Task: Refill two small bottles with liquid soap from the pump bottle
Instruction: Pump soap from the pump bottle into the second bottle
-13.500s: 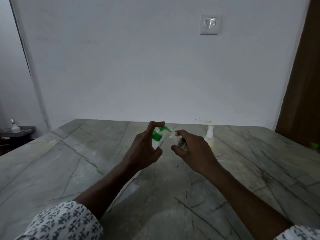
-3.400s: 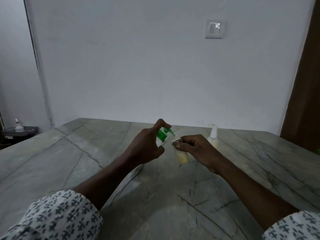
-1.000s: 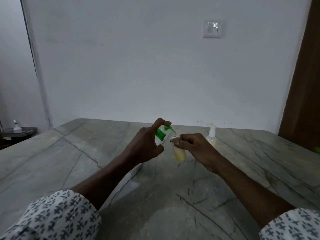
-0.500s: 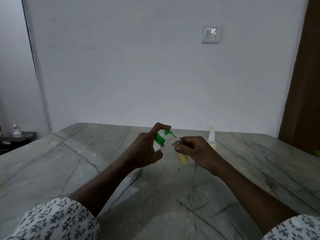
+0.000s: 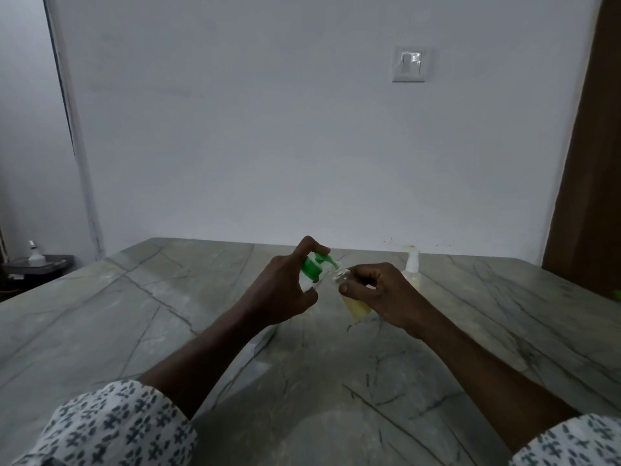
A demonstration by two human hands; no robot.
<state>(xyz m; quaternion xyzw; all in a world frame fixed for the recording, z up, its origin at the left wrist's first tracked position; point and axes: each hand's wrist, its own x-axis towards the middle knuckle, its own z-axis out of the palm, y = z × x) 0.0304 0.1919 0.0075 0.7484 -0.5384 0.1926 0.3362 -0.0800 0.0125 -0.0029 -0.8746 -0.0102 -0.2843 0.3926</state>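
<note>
White wall (image 5: 268,146) ahead of you. Grey veined stone table (image 5: 100,331) fills the foreground. Brown door (image 5: 591,163) at right, light switch (image 5: 408,63) high up.

Your left hand (image 5: 282,294) grips the pump bottle (image 5: 311,269) above the table, forefinger on its green head. Your right hand (image 5: 386,297) pinches a small bottle (image 5: 358,307), part full of yellowish soap, mouth right at the spout. A second small bottle (image 5: 411,272), white-topped, stands on the table just behind your right hand.

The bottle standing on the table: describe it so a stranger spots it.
On the grey veined table, near the far edge below the wall switch, stands a small bottle of pale yellow liquid. Unlike the pump bottle in the left hand and the open bottle in the right hand, it is white-capped and untouched.
</note>
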